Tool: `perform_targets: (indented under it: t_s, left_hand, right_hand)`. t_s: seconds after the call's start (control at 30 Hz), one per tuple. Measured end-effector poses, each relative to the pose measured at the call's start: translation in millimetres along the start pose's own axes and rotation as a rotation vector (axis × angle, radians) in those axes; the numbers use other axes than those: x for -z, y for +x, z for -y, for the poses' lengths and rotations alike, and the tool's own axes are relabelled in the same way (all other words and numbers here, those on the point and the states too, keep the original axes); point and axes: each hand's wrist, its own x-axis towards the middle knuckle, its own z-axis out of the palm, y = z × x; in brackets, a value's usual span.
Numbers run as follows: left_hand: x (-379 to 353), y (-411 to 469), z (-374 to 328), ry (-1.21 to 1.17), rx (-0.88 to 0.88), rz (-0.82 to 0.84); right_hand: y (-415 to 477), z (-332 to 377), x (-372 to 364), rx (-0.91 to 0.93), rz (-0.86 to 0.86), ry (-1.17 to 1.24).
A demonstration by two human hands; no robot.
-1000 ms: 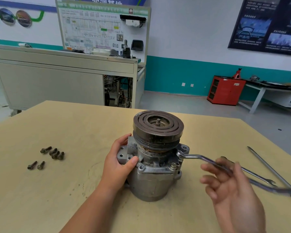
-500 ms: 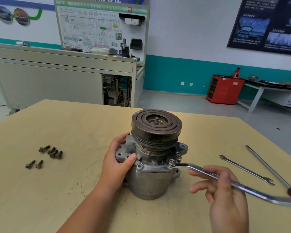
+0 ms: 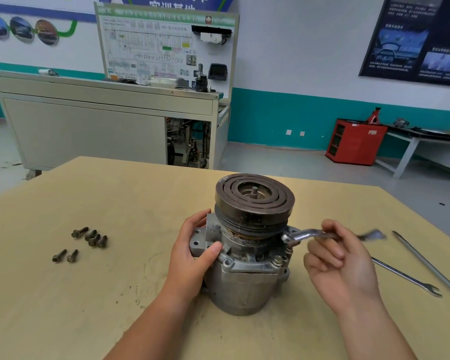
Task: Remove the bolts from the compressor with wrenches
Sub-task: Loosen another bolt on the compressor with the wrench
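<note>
On the pale wooden table (image 3: 89, 307) the grey metal compressor (image 3: 244, 284) stands upright, left hand (image 3: 190, 258) clasping its flange, right hand (image 3: 343, 263) pinching the shiny steel wrench (image 3: 304, 233), whose shaft runs rightward from the raised bolt (image 3: 289, 249).

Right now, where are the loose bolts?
In the head view, the bolts lie on the table's left side, well left of the compressor and the left hand.
</note>
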Motion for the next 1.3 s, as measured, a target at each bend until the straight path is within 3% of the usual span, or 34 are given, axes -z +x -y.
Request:
perform_targets:
  t_s: [0.07,0.27,0.43,0.67,1.0,1.13,1.3]
  left_hand:
    - [-0.3,-0.2,0.9,-0.001,-0.001,0.004]
    - [-2.3,-1.1,-1.2,-0.021,-0.005,-0.003]
    - [-2.3,-1.8,-2.9,-0.033,-0.001,-0.009]
    - [-1.4,-2.0,-3.1,-0.016,0.004,-0.008]
    - [-3.4,-3.1,-2.9,-0.02,0.027,-0.038]
    - [-3.3,-3.7,-3.1,-0.016,0.033,-0.045]
    - [-4.2,-3.6,-4.8,0.003,0.033,-0.043]
  right_hand:
    - [-21.2,-6.0,8.0,0.117,-0.024,0.024]
    - [-72.0,-18.5,8.1,0.352,-0.02,-0.38]
    - [-80.1,-28.0,1.0,0.324,0.004,-0.467]
    - [-84.7,-38.2,1.7,0.593,-0.047,-0.685]
    - [-69.7,-26.6,8.7,0.682,-0.036,-0.778]
    - [-52.2,-15.3,11.8,0.535,-0.05,-0.631]
    - [7.1,10.5,12.1,0.028,0.031,-0.494]
